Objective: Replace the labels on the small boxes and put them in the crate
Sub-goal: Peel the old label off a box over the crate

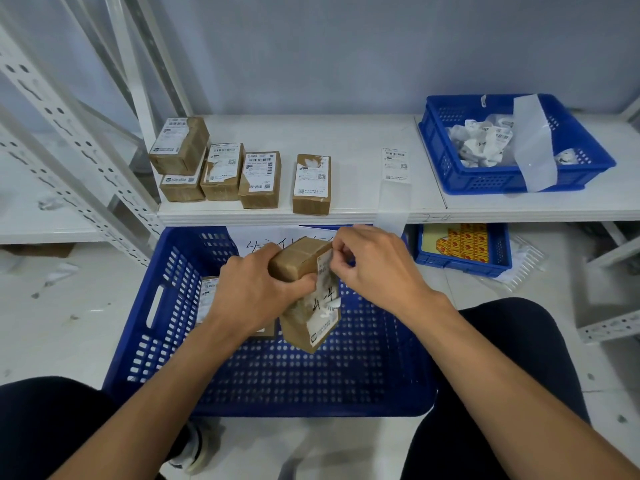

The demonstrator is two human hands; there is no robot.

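My left hand (254, 289) grips a small brown cardboard box (304, 327) and holds it tilted above the big blue crate (277, 382). My right hand (374, 268) pinches the top edge of the white label (325, 299) on that box; the label is partly torn and marked "4-4". Another labelled box (207, 296) lies inside the crate at the left, half hidden by my left wrist. Several more small labelled boxes (258, 178) stand in a row on the white shelf (346, 209) behind the crate. A fresh label (394, 164) lies on the shelf on a backing strip.
A blue bin (568, 174) on the shelf's right holds crumpled peeled labels and a loose backing strip. A smaller blue bin (464, 261) with a yellow and red sheet sits on the floor under the shelf. Metal rack posts (86, 161) rise at left. My knees flank the crate.
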